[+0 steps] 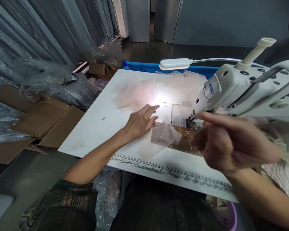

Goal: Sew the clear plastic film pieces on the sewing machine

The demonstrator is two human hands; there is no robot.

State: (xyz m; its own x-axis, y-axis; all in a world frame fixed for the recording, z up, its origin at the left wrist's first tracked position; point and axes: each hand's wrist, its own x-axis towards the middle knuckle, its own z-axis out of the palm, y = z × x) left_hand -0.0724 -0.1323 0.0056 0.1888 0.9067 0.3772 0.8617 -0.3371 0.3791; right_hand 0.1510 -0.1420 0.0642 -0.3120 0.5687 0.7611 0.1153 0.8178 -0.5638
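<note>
My left hand (142, 119) lies over the white sewing table with its thumb and fingers apart and holds nothing. Just beside its thumb is a small piece of sheer pale fabric (165, 136), partly folded over. My right hand (227, 141) is raised in front of the sewing machine (231, 83), close to the camera. Motion blurs it; one finger points left, and I cannot make out whether it holds anything. The needle and presser foot (189, 122) show just left of this hand. Thin sheer pinkish fabric (132, 93) spreads across the far part of the table.
A printed ruler (168, 171) runs along the table's (86, 128) near edge. A lamp (175, 64) on a bendable neck lights the fabric. Cardboard boxes (42, 118) and plastic bags stand at left. White yarn (283, 178) hangs at right, with a purple basket (233, 216) below.
</note>
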